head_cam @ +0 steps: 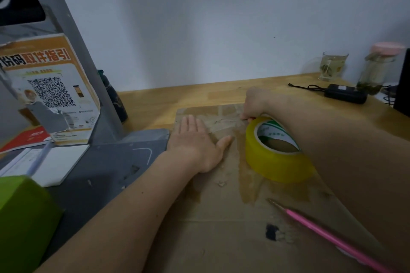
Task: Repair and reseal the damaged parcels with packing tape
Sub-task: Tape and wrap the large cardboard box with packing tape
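A flat brown cardboard parcel point(221, 217) lies on the wooden table, its top streaked with old clear tape. My left hand point(195, 142) lies flat on its far left part with straight fingers, pressing down. My right hand point(253, 104) is at the far edge of the parcel and pinches the loose end of the tape that runs from a yellow roll of packing tape point(275, 159). The roll stands on the parcel against my right forearm. A pink-handled cutter point(328, 235) lies on the parcel at the near right.
A grey stand point(106, 162) with a QR-code sign point(51, 93) fills the left side. A green box point(22, 219) is near left, next to a white pad point(57, 162). A black adapter point(345, 93), a glass point(332, 65) and a jar point(377, 68) stand back right.
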Available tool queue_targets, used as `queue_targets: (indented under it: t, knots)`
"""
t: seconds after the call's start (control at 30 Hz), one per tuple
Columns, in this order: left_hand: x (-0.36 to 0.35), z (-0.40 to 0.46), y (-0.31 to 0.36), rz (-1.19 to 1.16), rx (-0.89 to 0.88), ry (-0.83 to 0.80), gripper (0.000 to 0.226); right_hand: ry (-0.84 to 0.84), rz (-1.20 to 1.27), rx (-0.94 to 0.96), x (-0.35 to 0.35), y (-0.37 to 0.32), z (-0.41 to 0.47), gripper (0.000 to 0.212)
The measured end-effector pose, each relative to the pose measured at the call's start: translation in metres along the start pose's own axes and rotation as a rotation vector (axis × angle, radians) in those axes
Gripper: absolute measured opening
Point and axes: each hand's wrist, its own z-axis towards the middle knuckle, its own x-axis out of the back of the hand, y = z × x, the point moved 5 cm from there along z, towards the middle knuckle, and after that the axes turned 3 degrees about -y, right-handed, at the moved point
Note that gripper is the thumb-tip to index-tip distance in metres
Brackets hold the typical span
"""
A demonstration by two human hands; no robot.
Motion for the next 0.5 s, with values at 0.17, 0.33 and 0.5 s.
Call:
queue_targets:
  t: [0.17, 0.33, 0.5]
  knots:
    - [0.005, 0.003, 0.013, 0.115, -0.061, 0.035, 0.083, -0.039, 0.037, 0.010, 0.001, 0.003, -0.001, 0.028]
    - [0.006, 0.022, 0.040, 0.056, -0.328, 0.025, 0.064, -0.061, 0.175, 0.017, 0.002, 0.008, -0.002, 0.041]
    - [0.006, 0.042, 0.058, -0.021, -0.456, 0.025, 0.068, -0.036, 0.173, 0.008, 0.001, 0.008, 0.001, 0.041]
